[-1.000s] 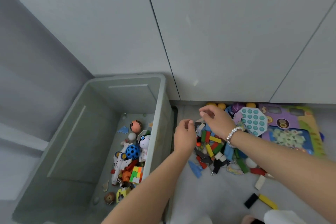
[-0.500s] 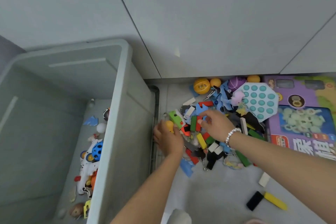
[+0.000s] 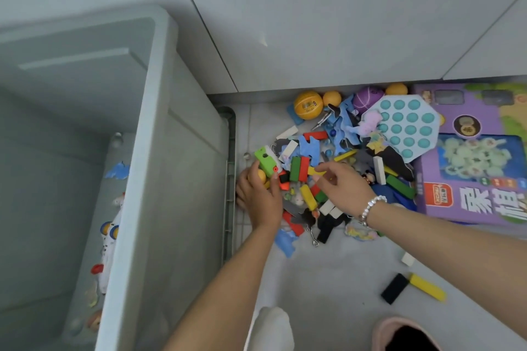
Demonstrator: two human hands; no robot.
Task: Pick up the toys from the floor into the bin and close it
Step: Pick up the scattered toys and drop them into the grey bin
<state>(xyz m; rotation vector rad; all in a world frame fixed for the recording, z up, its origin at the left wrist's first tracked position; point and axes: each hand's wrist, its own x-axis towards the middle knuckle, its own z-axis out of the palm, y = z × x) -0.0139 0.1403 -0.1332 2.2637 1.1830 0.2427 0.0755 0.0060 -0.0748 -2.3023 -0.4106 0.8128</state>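
Observation:
A pile of small toys [image 3: 328,168] lies on the grey floor: coloured blocks, blue foam shapes, balls. The open grey bin [image 3: 148,151] stands to its left with several toys at its bottom. My left hand [image 3: 258,194] rests at the pile's left edge, fingers curled around a small yellow ball [image 3: 261,176] and against a green toy [image 3: 266,161]. My right hand [image 3: 342,188], with a bead bracelet, hovers over the middle of the pile, fingertips pinching at a yellow block [image 3: 313,171].
A teal pop-it board [image 3: 405,125] and a purple game box [image 3: 479,157] lie right of the pile. An orange basketball [image 3: 308,104] sits by the cabinet base. A black and a yellow block [image 3: 410,288] lie apart in front. My foot [image 3: 405,333] is at the bottom.
The view moved right and lower toward the pile. My left hand went from beside the bin down onto the pile's left edge and closed around the yellow ball. My right hand reached into the blocks.

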